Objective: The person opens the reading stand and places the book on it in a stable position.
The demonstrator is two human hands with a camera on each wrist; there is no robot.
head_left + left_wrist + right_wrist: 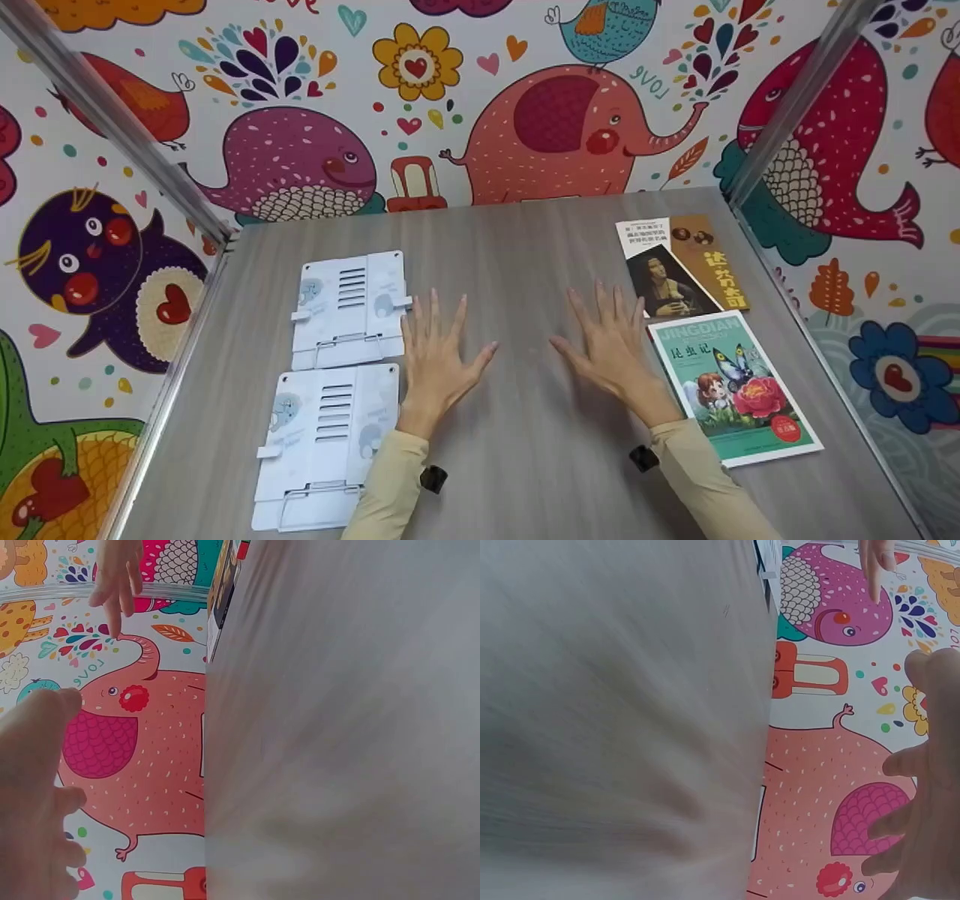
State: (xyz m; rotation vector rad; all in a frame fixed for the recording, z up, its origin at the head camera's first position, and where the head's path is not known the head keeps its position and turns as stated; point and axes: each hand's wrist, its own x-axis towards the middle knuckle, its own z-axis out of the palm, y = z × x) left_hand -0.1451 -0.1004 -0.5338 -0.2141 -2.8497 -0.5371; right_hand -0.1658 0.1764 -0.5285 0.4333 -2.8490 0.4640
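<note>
Fingers spread and holding nothing, my left hand (439,360) hovers over the table beside two white folding book stands. The far book stand (349,309) overlaps the edge of that hand in the head view; the near book stand (324,448) lies closer to me, by the left sleeve. My right hand (611,345) has its fingers spread too, with nothing in it. Close to its right lie a green insect book (739,386) and, behind that, a brown-and-white book with a painted portrait (679,266). Both wrist views show the hands raised above the tabletop.
The grey wood-grain table (517,255) is bordered by metal edging (169,397) on the left. Walls printed with cartoon animals, among them an orange elephant (562,142), stand behind and at both sides. Metal posts (802,97) rise at the back corners.
</note>
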